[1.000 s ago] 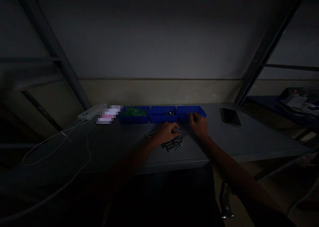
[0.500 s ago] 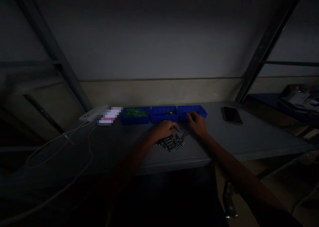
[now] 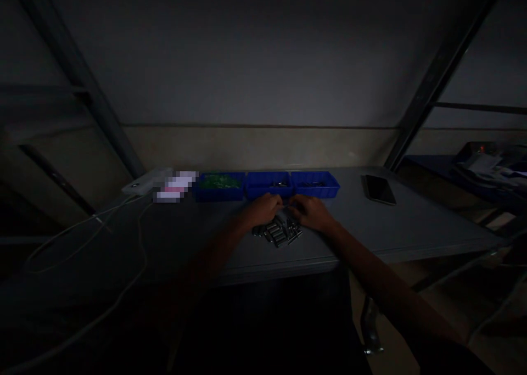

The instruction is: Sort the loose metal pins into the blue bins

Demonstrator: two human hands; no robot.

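Observation:
My left hand and my right hand are close together over a pile of small shiny metal parts, which look like short cylinders and thin pins. Both hands have their fingers closed in a pinch, the fingertips almost meeting. Whatever is between them is too small and dark to make out. Just behind the hands stand three blue bins in a row. The left bin has green material in it, the middle bin some shiny metal pieces, and the right bin a few thin metal pieces.
A dark phone lies on the grey table to the right. At the left are a white box-like device, a pixelated bright item and pale cables. Metal posts frame the table, with a wall behind.
My right hand has come back from the right bin, moving left and toward me, to beside my left hand. My left hand has shifted slightly; the view has moved a little.

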